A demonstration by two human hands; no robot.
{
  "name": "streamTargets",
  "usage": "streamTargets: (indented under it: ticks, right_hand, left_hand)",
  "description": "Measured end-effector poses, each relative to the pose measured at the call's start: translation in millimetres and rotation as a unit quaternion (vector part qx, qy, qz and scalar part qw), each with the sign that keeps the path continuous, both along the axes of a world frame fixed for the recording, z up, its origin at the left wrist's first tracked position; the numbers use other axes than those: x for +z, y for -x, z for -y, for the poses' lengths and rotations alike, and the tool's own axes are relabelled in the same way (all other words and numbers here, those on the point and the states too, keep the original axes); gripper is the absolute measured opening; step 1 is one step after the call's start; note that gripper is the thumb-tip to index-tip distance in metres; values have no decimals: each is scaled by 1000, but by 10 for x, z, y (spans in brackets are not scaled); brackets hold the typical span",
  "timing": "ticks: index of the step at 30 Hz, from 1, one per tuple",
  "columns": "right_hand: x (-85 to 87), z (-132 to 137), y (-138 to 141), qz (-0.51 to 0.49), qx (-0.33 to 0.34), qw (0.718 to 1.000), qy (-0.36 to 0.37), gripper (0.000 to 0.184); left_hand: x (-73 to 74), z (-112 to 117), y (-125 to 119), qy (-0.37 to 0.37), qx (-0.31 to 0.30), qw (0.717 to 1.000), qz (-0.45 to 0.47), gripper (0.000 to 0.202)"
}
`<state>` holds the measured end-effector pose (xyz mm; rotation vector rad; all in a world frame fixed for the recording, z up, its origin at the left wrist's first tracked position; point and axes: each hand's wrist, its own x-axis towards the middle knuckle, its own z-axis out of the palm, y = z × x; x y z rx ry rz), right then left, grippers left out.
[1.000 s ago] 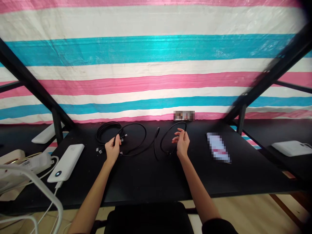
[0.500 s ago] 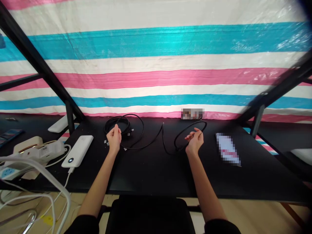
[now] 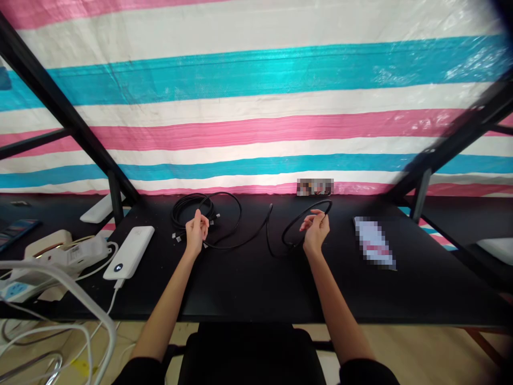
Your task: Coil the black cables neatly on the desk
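Note:
A black cable [image 3: 244, 244] runs across the black table between my two hands, rising in a narrow bend midway. My left hand [image 3: 196, 233] is closed around part of it, thumb up, in front of a coiled bundle of black cable [image 3: 178, 206]. Several small silver plug ends [image 3: 173, 236] stick out around that bundle. On the other side, my right hand [image 3: 316, 231] has its fingers curled round the cable, which forms a loop [image 3: 285, 231] beside and above it. Exactly how the fingers of each hand press on the cable is partly hidden.
Left of my hands lies a white power bank [image 3: 130, 251] with a white cord. Farther left are a power strip [image 3: 76, 255] and tangled white cables [image 3: 60, 272]. A blurred flat item [image 3: 372, 241] lies at right. Black frame posts [image 3: 72, 123] flank a striped sheet [image 3: 256, 128].
My left hand has moved slightly right and down. My right hand has shifted a little left, and the cable loop there leans with it. The view has tilted slightly.

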<state>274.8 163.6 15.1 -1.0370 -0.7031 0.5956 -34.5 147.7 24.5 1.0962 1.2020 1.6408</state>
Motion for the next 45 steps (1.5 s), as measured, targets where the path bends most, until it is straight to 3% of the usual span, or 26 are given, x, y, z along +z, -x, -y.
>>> streamTargets:
  ticks: [4,8,13,19,24,30,34,38,42,45]
  right_hand:
    - [-31,-13,46,-7,42,999,27,44]
    - [-84,-26,83,16,109,992,67,45]
    - [-113,-31,70,30,131,987,93,47]
    - [-91,-13,58,40,131,986,98,50]
    - [-99,-12,80,20,165,979,117,48]
    - [-82,2,120,24,207,971,120,44]
    - [-48,18,118,19,217,969,120,44]
    - [-2,57,128,35,260,956,130,43]
    - [34,103,176,61,303,940,141,41]
    - [49,123,211,71,314,936,144,40]
  left_hand:
    - [13,1,1,3,13,1000,-21,51]
    - [17,4,-6,-17,63,996,-67,38]
    - [7,-3,1,-20,92,988,-119,32]
    - [18,6,-3,-20,36,989,-144,32]
    - [27,4,-24,22,-64,990,-122,36]
    - [47,59,-25,89,-166,968,-165,39]
    - [53,84,24,105,-238,960,-104,38]
    - [44,88,21,160,-336,924,-84,44]
    - [38,91,-66,182,-324,924,-87,36]
    - [56,100,-115,174,-294,935,-91,52]
